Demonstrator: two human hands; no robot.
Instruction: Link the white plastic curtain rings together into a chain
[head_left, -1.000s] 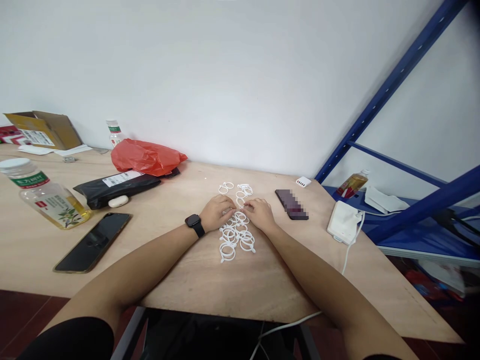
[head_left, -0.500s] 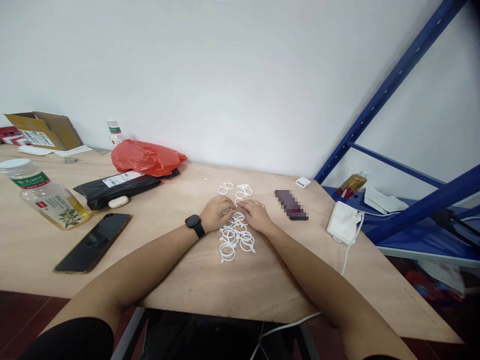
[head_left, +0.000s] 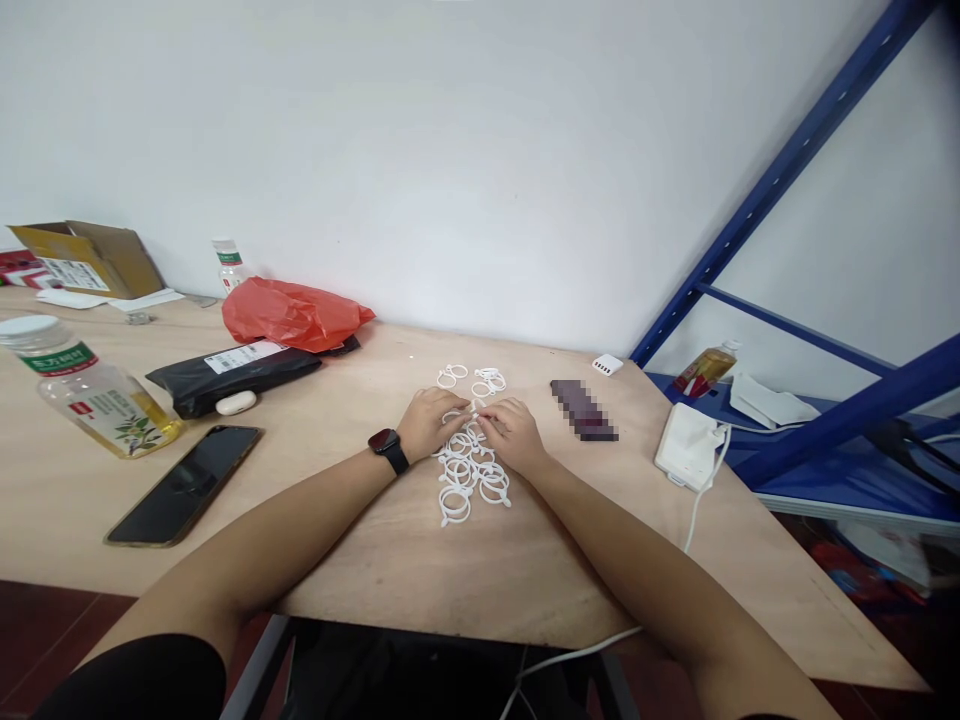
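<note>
Several white plastic curtain rings (head_left: 455, 505), each with a small eyelet, lie in a loose pile on the wooden table (head_left: 405, 590). Over the far end of that pile my left hand (head_left: 429, 422), with a black watch on its wrist, is closed in a pinch on a white ring partly hidden by the fingers. My right hand (head_left: 514, 432) faces it, thumb and fingertips pinched on the white piece between the two hands. Just beyond the hands lie two small groups of rings, one at left (head_left: 452, 376) and one at right (head_left: 489, 380).
To the left are a phone (head_left: 184, 487), a drink bottle (head_left: 94, 395), a white earbud case (head_left: 236, 402), a black parcel (head_left: 240, 375) and a red plastic bag (head_left: 296, 313). On the right lie a pixelated dark object (head_left: 581, 408), a white charger (head_left: 606, 364) and a white corded box (head_left: 686, 445). A blue rack (head_left: 795, 350) adjoins.
My right hand has shifted slightly and its fingers have bent more. A white piece now shows between the fingertips of both hands. The pile of rings lies as before.
</note>
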